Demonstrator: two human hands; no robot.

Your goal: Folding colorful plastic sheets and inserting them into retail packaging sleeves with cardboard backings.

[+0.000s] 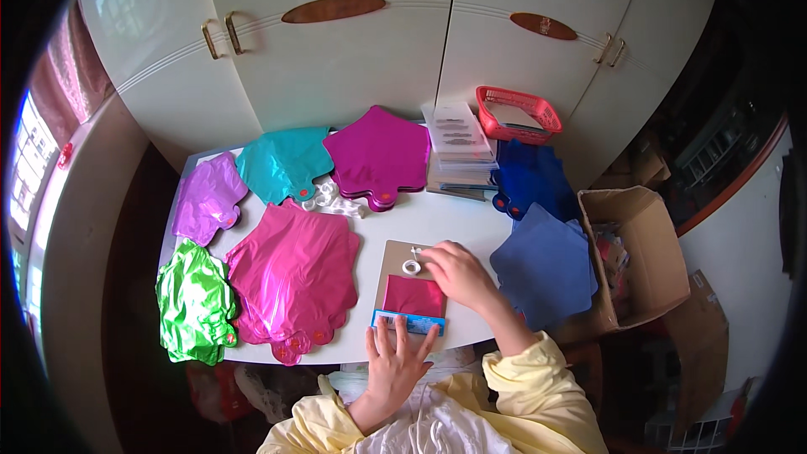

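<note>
My left hand [393, 370] is open, its fingers spread over the blue header strip [409, 323] of a small packet. Folded magenta foil [412, 295] shows above that strip. The packet lies on a grey-brown flat card [400, 257] near the table's front edge. My right hand [461, 273] reaches in from the right, thumb and fingertips closed together at a small white piece [416, 250]. Just below those fingertips a white ring-shaped coil, seemingly ribbon [411, 267], rests on the card. Part of the right fingertips is hard to make out.
Flat foil balloons lie in stacks: pink [294, 273], green [195, 303], lilac [208, 197], teal [286, 164], purple [378, 151], dark blue [534, 176], grey-blue [542, 265]. Printed sheets [458, 133] and a red basket [519, 118] stand behind. A cardboard box [643, 244] is at right.
</note>
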